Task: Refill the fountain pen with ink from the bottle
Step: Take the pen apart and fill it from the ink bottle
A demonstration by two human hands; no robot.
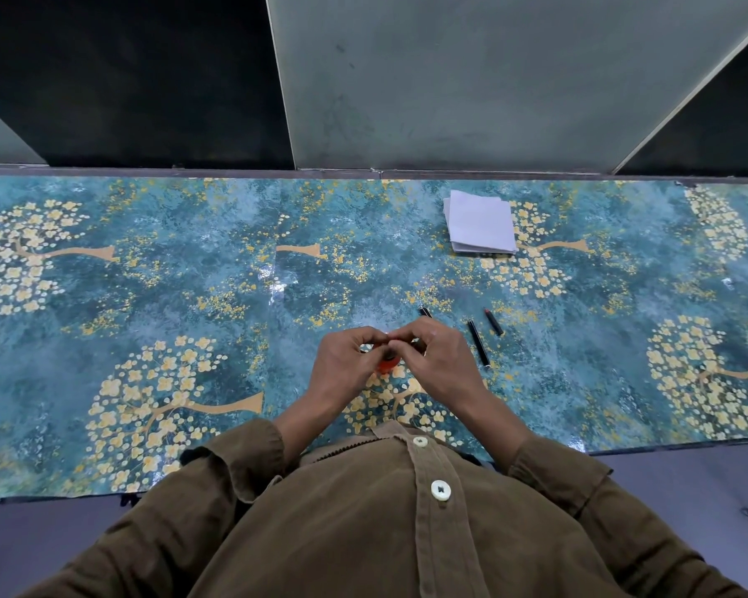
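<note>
Two hands meet over the patterned table (pixel 147 274), fingers curled inward toward one another. Under the fingertips sits an orange bottle (pixel 386 365), only its lower part showing between the wrists. The left hand (pixel 346 360) and right hand (pixel 432 360) both pinch at something small above the bottle's mouth; whether that is the pen's ink section or the bottle's cap cannot be told, since the fingers hide it.

Just right of the right hand's fingers lies a long black pen part (pixel 479 343), and a little farther right a shorter black piece (pixel 493 322) with a reddish tip. Another black end (pixel 425 312) pokes out just beyond the right knuckles. Well beyond the fingers, toward the wall, rests a stack of folded paper (pixel 480 228).

By the look of it, the pen is already taken apart, so the opening steps seem done. Drawing ink appears to be under way or about to begin. Wiping the nib, likely on the paper, and reassembling the parts are left.
</note>
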